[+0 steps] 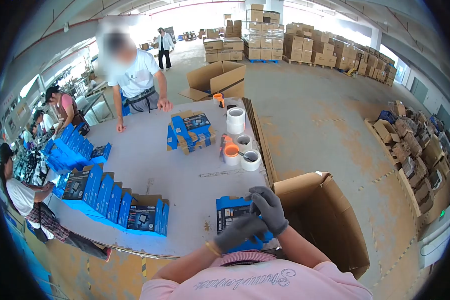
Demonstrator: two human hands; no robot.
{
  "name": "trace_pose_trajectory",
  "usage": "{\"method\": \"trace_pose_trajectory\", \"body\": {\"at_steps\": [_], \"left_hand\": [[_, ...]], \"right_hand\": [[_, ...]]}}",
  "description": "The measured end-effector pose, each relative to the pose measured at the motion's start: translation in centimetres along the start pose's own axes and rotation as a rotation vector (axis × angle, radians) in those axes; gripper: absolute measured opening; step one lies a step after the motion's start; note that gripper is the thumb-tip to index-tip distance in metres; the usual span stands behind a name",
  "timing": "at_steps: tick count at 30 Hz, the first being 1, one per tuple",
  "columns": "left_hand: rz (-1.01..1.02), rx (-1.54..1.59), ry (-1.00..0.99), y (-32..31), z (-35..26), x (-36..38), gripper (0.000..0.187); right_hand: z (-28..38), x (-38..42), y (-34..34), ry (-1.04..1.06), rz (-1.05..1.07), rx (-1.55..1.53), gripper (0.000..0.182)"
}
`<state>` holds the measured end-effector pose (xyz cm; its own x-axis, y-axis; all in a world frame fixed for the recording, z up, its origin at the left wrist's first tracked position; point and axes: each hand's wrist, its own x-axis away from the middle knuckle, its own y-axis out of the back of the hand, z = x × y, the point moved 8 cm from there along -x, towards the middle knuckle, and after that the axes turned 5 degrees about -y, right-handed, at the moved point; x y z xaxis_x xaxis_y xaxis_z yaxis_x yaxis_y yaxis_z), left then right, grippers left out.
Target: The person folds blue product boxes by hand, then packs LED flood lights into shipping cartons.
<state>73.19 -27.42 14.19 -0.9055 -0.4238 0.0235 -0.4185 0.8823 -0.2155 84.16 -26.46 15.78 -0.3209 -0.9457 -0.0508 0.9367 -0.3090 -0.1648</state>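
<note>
Hands in grey gloves, held close together above blue packaging at the near edge of a work surface point(185, 185).

At left, blue boxes point(90, 192) stand in an overlapping row on the surface; their exact number is hard to count. Two show printed fronts with a picture of a dark device, the lettering too small to read. More blue boxes point(72, 147) crowd behind them.

Across the surface, a person point(137, 75) in a white top rests two hands on it. Right of that person, one pile of blue and brown packaging point(197, 132) lies near the middle.

Below and to the right, the left hand point(241, 233) reaches over the blue packaging point(225, 212), partly covering its print, its fingers extended and close together. Just above, the right hand point(268, 209) has bent fingers; whether either pinches anything cannot be told. Pink shirt point(255, 280) lettering, upside down, seems to begin "Strawb"; the rest is unclear.

Beyond the hands stand at least four white rolls point(236, 125) and two orange tools point(231, 150). Farthest right of these things, one open carton point(330, 220) adjoins the surface, its inside shadowed.
</note>
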Motion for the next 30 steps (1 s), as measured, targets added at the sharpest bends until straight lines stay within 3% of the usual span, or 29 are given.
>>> {"method": "trace_pose_trajectory", "body": {"at_steps": [2, 4, 7, 10, 13, 14, 17, 20, 21, 23, 25, 27, 30], "left_hand": [[-0.226, -0.399, -0.347, 3.9, -4.6, 1.1, 0.029], [-0.405, 0.545, -0.480, 7.8, -3.1, 1.2, 0.041], [-0.673, 0.606, -0.412, 9.7, -0.9, 0.7, 0.051], [-0.636, 0.590, -0.301, 9.3, 1.0, 0.8, 0.051], [-0.584, 0.627, -0.264, 8.3, 2.6, 0.9, 0.050], [-0.551, 0.633, -0.264, 7.8, 3.0, 0.8, 0.050], [-0.317, 0.612, -0.290, 6.9, 5.0, -0.5, 0.042], [-0.585, -0.023, -0.056, 10.9, 8.5, -0.1, 0.038], [-0.666, -0.077, -0.033, 12.1, 9.5, 0.6, 0.039], [-0.830, -0.198, 0.006, 14.7, 11.2, 2.6, 0.041], [-0.849, -0.428, 0.094, 17.0, 14.5, 4.3, 0.043], [-0.821, -0.537, 0.172, 17.2, 15.5, 4.8, 0.046], [-0.738, -0.582, 0.184, 15.7, 14.8, 3.1, 0.048]], "right_hand": [[-0.1, 1.2, -0.6, 0.130, 0.006, 0.177, 0.017], [-1.0, 2.5, -2.7, 0.185, 0.081, 0.365, 0.021], [1.1, 5.2, -9.6, 0.332, 0.443, 0.762, 0.022], [-1.7, 5.1, -10.0, 0.323, 0.525, 0.736, 0.022], [-1.3, 7.1, -11.5, 0.480, 0.738, 0.782, 0.018], [-3.0, 8.9, -13.1, 0.314, 0.948, 0.866, 0.017], [-2.5, 9.5, -13.1, 0.380, 0.902, 0.680, 0.018], [-6.2, 7.6, -10.9, 0.222, 0.829, 0.796, 0.017], [-7.4, 6.6, -9.7, 0.187, 0.797, 0.852, 0.017], [-9.7, 3.8, -4.8, 0.200, 0.553, 0.833, 0.016], [-11.1, 0.6, 1.9, 0.220, 0.208, 0.987, 0.020], [-13.4, -0.7, 8.9, 0.016, -0.225, 1.130, 0.029], [-17.0, -1.3, 11.9, -0.277, -0.213, 1.065, 0.038]]}}
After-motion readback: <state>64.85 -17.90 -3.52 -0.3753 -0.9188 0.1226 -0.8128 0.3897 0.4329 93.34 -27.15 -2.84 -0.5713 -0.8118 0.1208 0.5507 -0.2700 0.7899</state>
